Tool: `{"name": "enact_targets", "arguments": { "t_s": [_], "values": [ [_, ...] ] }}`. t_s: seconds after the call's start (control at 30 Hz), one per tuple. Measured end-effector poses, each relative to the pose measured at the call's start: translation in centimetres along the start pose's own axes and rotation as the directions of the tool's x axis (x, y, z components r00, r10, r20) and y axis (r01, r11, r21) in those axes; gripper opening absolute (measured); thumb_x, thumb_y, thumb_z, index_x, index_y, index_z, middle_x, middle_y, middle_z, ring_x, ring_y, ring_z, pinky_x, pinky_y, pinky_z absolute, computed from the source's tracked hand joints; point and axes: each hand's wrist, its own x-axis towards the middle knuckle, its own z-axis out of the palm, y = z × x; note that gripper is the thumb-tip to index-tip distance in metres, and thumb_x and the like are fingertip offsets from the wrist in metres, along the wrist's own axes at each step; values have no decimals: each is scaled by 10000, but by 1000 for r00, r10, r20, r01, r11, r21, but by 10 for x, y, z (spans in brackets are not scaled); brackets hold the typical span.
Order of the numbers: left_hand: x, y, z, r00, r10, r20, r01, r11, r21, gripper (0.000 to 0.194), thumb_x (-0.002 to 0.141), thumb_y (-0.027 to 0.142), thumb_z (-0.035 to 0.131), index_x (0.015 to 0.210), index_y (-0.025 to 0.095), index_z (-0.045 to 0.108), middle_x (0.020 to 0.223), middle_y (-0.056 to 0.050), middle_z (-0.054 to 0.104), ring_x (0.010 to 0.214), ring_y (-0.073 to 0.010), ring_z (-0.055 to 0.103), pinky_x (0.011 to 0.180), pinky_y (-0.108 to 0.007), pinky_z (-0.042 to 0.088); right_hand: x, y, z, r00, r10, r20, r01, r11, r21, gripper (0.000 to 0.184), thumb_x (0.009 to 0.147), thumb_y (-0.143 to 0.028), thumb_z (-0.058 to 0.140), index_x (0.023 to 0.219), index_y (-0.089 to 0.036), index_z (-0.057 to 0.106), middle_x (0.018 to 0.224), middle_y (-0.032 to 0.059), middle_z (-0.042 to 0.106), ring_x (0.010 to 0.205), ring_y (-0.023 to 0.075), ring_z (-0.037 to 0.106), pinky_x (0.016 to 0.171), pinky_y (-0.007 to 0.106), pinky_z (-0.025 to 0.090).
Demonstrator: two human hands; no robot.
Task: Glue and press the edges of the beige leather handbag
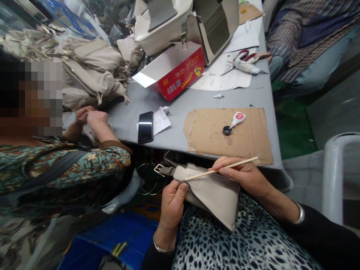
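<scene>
A beige leather bag (215,189) with a buckled strap (165,170) rests on my lap, against the leopard-print cloth. My left hand (173,200) pinches its edge near the strap end, thumb on top. Between the fingers and thumb of my right hand (239,173) is a thin wooden stick (205,173), slanting down to the left. Its tip meets the bag's edge close to my left thumb. Beyond my hands, a small glue bottle (239,117) leans with its nozzle at a round black cap (227,130) on a cardboard sheet (208,142).
A red glue box (180,77), a phone (145,127) and pliers with red-handled scissors (242,62) lie on the grey table (174,144). Larger bags (161,32) stand behind. A co-worker (70,161) sits at left; another person (312,41) is at upper right.
</scene>
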Motion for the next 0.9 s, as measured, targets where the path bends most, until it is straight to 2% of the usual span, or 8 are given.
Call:
{"name": "enact_targets", "arguments": {
  "t_s": [0.17, 0.33, 0.47, 0.7, 0.9],
  "values": [
    [-1, -1, 1, 999, 30, -20, -30, 999, -13, 402, 922, 540, 675, 999, 153, 757, 800, -53, 695, 750, -212, 587, 696, -282, 468, 1, 3, 2, 1000, 26, 4, -26, 1000, -1, 203, 887, -432, 761, 907, -241, 828, 920, 57, 782, 826, 198, 707, 728, 292, 583],
    [-2, 0, 4, 994, -11, -110, 11, 1000, 2, 464, 846, 610, 719, 849, 147, 743, 741, -57, 684, 676, -206, 577, 633, -284, 470, 1, 7, 2, 998, 58, 18, -58, 998, 10, 210, 895, -423, 745, 921, -228, 818, 924, 60, 775, 805, 192, 696, 693, 277, 571],
    [-1, 1, 6, 991, -22, -133, 21, 1000, -10, 481, 821, 632, 730, 814, 151, 734, 730, -52, 679, 676, -204, 583, 641, -287, 480, 1, 7, 1, 997, 64, 44, -64, 998, 1, 221, 900, -429, 729, 922, -224, 812, 931, 60, 772, 823, 199, 694, 687, 281, 570],
    [-1, 1, 7, 988, -8, -152, 4, 1000, -24, 462, 832, 618, 728, 777, 160, 712, 703, -35, 652, 667, -190, 571, 639, -277, 473, 0, 10, -4, 990, -29, 140, 29, 1000, 3, 130, 927, -321, 718, 954, -242, 818, 981, 58, 764, 949, 223, 697, 840, 346, 568],
    [0, -1, 7, 985, -29, -170, 19, 998, -58, 433, 844, 578, 735, 754, 157, 692, 708, -33, 640, 672, -180, 553, 633, -267, 459, 0, 13, -6, 972, -128, 199, 127, 992, 16, 124, 946, -296, 704, 941, -266, 825, 1017, 59, 777, 1001, 235, 692, 900, 403, 568]
  ]
}}
